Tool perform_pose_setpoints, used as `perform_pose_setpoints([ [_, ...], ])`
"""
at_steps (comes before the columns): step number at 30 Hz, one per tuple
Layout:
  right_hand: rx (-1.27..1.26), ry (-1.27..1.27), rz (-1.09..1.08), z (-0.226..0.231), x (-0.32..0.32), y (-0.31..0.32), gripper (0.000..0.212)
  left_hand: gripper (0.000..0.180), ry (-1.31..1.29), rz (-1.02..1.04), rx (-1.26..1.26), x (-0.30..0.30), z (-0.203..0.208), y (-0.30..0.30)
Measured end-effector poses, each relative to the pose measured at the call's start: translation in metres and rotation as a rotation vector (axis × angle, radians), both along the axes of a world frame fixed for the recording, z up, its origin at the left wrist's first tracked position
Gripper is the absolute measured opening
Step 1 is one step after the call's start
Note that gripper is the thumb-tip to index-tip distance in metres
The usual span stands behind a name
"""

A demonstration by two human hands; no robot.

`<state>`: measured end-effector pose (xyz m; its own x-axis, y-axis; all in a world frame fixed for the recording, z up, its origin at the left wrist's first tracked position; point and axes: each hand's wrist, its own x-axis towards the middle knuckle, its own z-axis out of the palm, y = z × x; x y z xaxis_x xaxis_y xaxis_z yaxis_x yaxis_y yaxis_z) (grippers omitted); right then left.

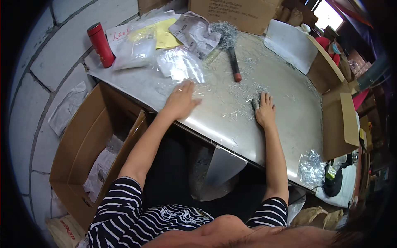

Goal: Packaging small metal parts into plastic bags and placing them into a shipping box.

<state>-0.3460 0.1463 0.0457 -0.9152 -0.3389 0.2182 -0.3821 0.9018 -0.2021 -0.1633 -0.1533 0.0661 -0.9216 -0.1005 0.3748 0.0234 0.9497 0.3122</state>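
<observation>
My left hand (181,101) is open, fingers stretched out over the metal tabletop (285,120), beside a clear plastic bag (180,64). Further right, my right hand (266,109) lies flat with its fingers extended. Its thumb seems wrapped in something grey. Many thin silvery metal bits (237,103) are scattered between and beyond the hands. Past them lies a black-handled tool (234,66) with a red end; its far end meets a dense clump of silvery bits (224,35) that hides its head.
A red flask (101,45) stands at the far left near plastic bags (138,47) and papers (198,35). Cardboard boxes stand at the lower left (78,157), back (231,16) and right edge (339,120). A silvery pile (312,169) sits at the near right corner.
</observation>
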Motion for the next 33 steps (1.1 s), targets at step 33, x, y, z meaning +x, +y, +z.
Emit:
perform_pose_setpoints([
  [33,-1.034,-0.898,0.308,-0.008,0.321,0.038,0.022,0.006,-0.303,-0.512,1.074,0.168,-0.026,0.125],
])
